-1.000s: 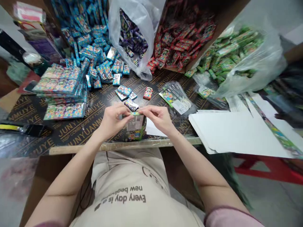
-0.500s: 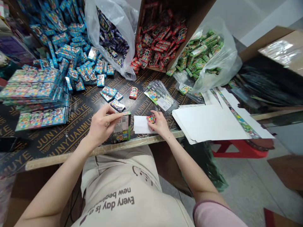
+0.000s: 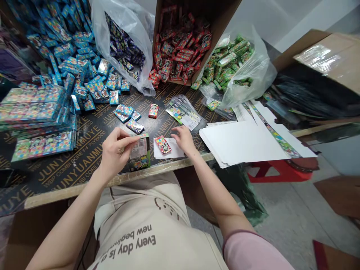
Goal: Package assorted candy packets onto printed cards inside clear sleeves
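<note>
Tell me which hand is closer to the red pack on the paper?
Right: the right hand is just right of the red pack, not touching it. The left hand is farther, left of it, over a printed box.

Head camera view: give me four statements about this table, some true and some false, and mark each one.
1. The red packet lies on a white sheet. True.
2. The right hand is holding the red packet. False: it is beside the packet, not touching it.
3. The left hand is at the top of a printed box. True.
4. The green packets are in a cardboard box. False: they are in a clear plastic bag.
</note>
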Demonstrator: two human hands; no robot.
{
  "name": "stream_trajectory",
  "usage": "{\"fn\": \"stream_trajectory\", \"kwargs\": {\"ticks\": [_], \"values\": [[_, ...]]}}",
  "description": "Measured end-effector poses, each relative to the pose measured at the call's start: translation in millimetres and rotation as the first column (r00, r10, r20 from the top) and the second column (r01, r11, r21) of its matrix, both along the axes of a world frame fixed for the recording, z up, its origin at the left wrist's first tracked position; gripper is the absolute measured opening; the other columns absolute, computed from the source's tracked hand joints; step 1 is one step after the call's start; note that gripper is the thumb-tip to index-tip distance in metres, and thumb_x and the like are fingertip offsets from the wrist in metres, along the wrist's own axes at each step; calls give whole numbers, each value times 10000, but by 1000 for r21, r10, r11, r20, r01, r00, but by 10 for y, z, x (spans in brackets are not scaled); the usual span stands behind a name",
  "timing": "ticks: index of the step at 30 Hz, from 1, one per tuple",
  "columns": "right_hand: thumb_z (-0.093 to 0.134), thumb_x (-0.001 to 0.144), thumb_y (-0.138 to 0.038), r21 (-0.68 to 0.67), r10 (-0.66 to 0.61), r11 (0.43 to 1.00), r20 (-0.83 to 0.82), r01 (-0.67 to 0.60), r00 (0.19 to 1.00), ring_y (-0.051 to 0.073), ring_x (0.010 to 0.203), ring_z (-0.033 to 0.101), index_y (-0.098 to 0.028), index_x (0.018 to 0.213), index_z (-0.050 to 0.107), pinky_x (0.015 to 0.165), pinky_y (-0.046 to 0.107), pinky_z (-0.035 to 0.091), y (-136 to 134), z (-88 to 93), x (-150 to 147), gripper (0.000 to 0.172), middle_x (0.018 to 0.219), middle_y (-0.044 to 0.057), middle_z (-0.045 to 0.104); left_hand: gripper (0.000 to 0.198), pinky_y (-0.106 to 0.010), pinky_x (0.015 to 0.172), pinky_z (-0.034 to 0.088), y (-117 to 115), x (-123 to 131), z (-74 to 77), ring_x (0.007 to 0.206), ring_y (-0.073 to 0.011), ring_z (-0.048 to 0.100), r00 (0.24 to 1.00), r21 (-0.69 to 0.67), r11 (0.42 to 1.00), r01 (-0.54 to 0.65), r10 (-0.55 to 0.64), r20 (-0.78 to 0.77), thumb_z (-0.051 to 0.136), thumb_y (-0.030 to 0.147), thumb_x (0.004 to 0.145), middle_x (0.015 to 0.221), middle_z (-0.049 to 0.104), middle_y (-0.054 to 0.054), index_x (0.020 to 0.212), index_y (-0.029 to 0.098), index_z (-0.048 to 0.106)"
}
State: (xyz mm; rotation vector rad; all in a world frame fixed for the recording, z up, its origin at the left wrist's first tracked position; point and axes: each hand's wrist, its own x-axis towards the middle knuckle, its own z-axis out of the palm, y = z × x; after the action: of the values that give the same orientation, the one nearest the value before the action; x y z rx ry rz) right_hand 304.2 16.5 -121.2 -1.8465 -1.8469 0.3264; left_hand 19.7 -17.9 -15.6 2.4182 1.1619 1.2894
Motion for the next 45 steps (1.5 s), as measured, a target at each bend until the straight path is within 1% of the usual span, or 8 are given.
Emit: {"fn": "stream_trajectory", "kwargs": {"ticks": [3,5,12,19,25,33,42,45], "values": [[619,817,-183,-150,22,989,131,-2,991,283,1000,554,-182,970,683,852,408,406,0,-15,227,166,968,97,639,190,-227,595,433,10,7,-11,688,-103,528,1000,7,1000,2,-3,21,623,157,856,758,534,0,964,242,754],[614,812,-176,-178,22,984,156,6,987,276,984,554,-190,957,682,825,399,388,-24,-65,295,161,965,89,652,193,-228,594,432,17,9,-21,687,-103,526,1000,6,1000,2,-2,28,625,157,855,760,535,2,967,248,752],[589,830,-265,-69,-79,994,150,90,986,268,958,539,-187,874,667,803,382,354,-107,-248,323,119,922,97,656,178,-233,598,442,16,3,-35,686,-104,526,999,-1,1000,-16,16,35,626,188,860,768,542,1,962,259,753],[589,822,-249,30,-62,998,114,59,991,263,908,528,-195,760,630,779,382,374,-143,-302,324,92,850,85,636,177,-242,616,457,20,13,-51,709,-109,530,999,-40,999,-29,30,30,614,214,873,789,542,-8,979,256,749],[594,805,-237,11,-66,998,68,65,996,256,879,528,-190,823,637,788,382,401,-111,-344,347,67,880,89,626,156,-242,615,455,20,17,-53,702,-107,529,998,-39,999,-37,38,44,619,228,869,783,542,-6,949,254,751],[533,851,-179,-7,14,1000,166,-13,986,265,880,539,-178,807,598,794,383,358,-142,-281,294,79,858,101,659,166,-228,609,442,8,12,-54,703,-97,529,999,-11,1000,-25,26,44,636,181,855,785,530,0,960,242,749],[487,810,-158,22,45,999,81,-47,996,258,862,565,-198,758,552,795,376,397,-190,-243,275,92,849,105,656,165,-238,617,450,-4,15,-49,708,-107,534,998,-11,999,-32,32,46,628,196,861,787,541,-7,959,248,750],[468,825,-227,6,3,1000,-75,-2,997,222,769,590,-211,792,529,723,337,435,-204,-223,343,71,785,64,645,160,-239,611,449,4,10,-64,697,-107,533,998,-16,999,-33,34,49,627,213,862,775,540,-5,948,260,753]]}}
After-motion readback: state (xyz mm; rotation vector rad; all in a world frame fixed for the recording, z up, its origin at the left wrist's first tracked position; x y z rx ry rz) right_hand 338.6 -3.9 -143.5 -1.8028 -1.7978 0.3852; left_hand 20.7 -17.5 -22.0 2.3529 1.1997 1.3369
